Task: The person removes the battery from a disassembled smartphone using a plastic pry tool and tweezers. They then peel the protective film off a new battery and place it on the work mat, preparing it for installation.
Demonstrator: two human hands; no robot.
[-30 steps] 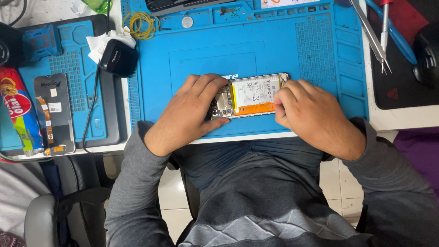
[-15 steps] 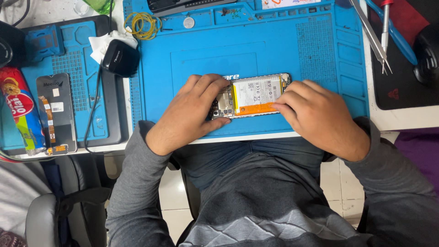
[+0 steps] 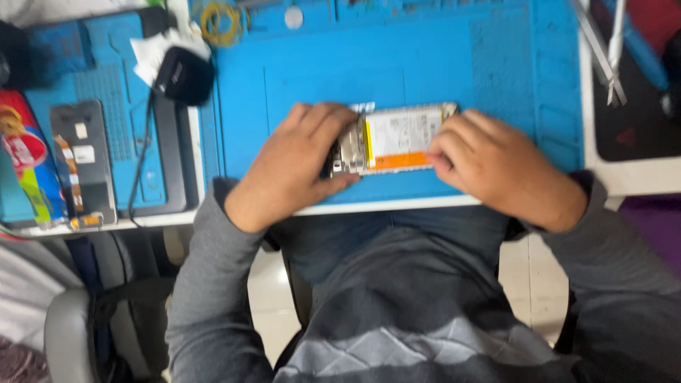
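Note:
An opened phone [image 3: 394, 138] with its back cover off lies on a blue work mat [image 3: 425, 64] near the table's front edge; its white and orange battery faces up. My left hand [image 3: 294, 163] grips the phone's left end, fingers curled over it. My right hand [image 3: 489, 163] holds the right end, fingertips pressed against the edge by the battery. Both grey sleeves reach in from below.
A second blue mat [image 3: 106, 78] at the left carries a phone back panel [image 3: 85, 159] and a black rounded device [image 3: 183, 74] with a cable. Yellow rubber bands [image 3: 221, 21] lie at the top. Metal tweezers [image 3: 603, 50] rest at the right. A colourful packet [image 3: 25, 156] sits far left.
Both hands stay on the phone with only slight shifts. The camera view has drifted a little and is blurred now.

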